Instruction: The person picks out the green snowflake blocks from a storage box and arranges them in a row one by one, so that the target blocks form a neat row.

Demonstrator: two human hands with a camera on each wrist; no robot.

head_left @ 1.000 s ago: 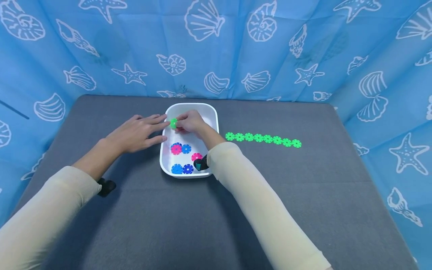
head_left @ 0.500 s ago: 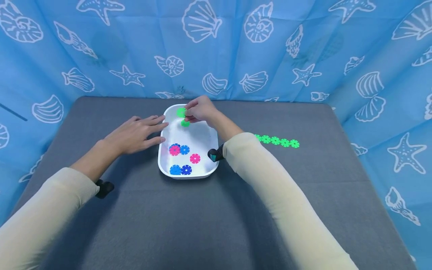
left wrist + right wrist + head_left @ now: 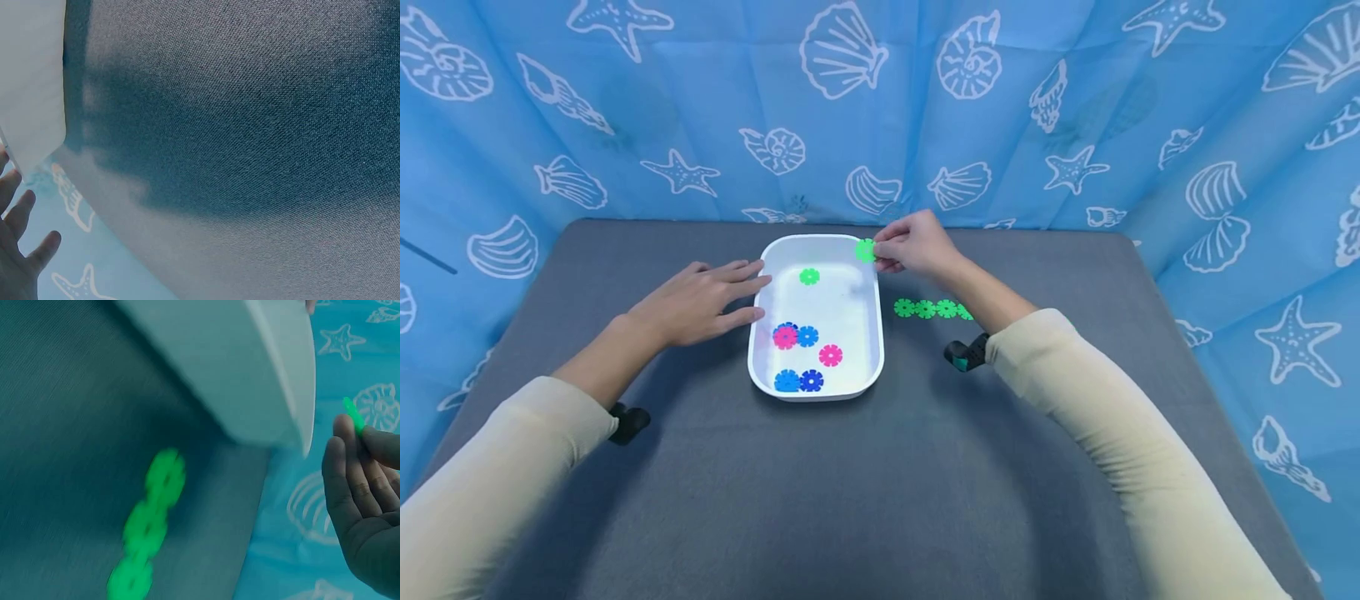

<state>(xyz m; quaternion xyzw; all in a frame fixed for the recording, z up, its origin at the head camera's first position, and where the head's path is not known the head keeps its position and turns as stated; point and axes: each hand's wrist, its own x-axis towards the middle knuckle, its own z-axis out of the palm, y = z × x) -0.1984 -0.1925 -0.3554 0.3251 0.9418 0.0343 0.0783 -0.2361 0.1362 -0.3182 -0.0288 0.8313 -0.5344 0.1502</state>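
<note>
Between thumb and fingers my right hand (image 3: 917,246) pinches a green notched plastic disc (image 3: 866,251), over the right rim of the white tray (image 3: 880,333). The right wrist view shows this green disc (image 3: 354,415) edge-on at the fingertips. My left hand (image 3: 703,300) rests at the tray's left rim, fingers spread and straight. Inside the tray lie another green disc (image 3: 809,276), a pink disc (image 3: 831,355), a dark blue disc (image 3: 811,381) and several more blue and pink ones. Right of the tray runs a row of green discs (image 3: 925,309), partly hidden behind my right forearm.
The tray stands on a grey cloth-covered table (image 3: 820,492). A blue curtain (image 3: 715,100) with white shell prints hangs behind and beside it. A black wrist camera (image 3: 966,354) is worn at my right wrist, low over the table.
My right hand has lifted the green disc from inside the tray and carried it right to the tray's right rim. My left hand has stayed at the left rim.
</note>
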